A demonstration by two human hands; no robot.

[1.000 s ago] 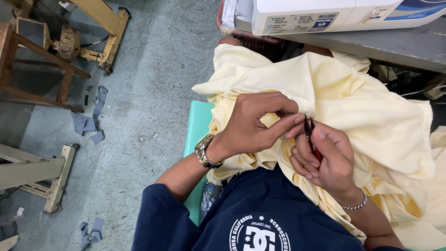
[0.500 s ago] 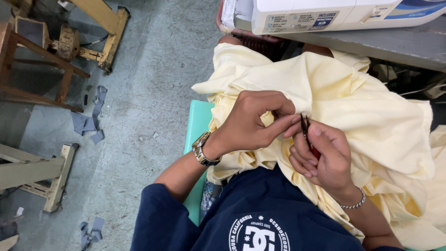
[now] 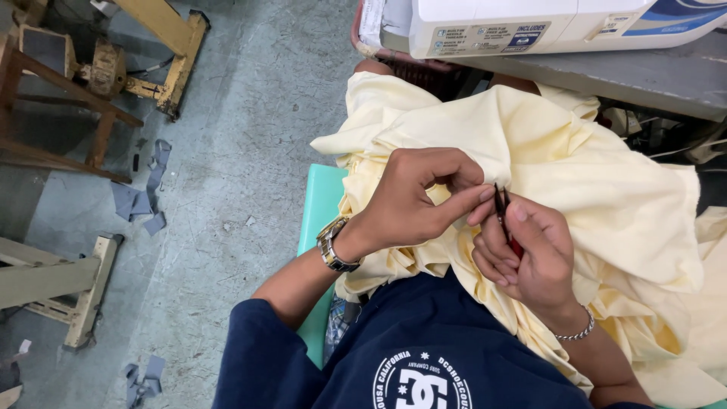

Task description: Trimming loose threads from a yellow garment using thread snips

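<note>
A pale yellow cloth (image 3: 575, 174) lies bunched over my lap. My left hand (image 3: 413, 201), with a metal watch at the wrist, pinches a fold of this cloth between thumb and fingertips. My right hand (image 3: 526, 254), wearing a thin chain bracelet, grips a small dark thread snip (image 3: 501, 203) with a red handle. The snip's tips point up against the pinched fold, right beside my left fingertips. Most of the snip is hidden inside my right fist.
A white sewing machine (image 3: 530, 26) stands on a grey table (image 3: 651, 76) ahead. A teal seat (image 3: 322, 227) shows under me. On the concrete floor at left are grey fabric scraps (image 3: 144, 193), wooden frames (image 3: 60, 98) and a yellow metal stand (image 3: 166, 45).
My left fingers have closed tighter on the fold, covering the small patch of cloth that showed between them. The snip's tips have come closer to my left fingertips.
</note>
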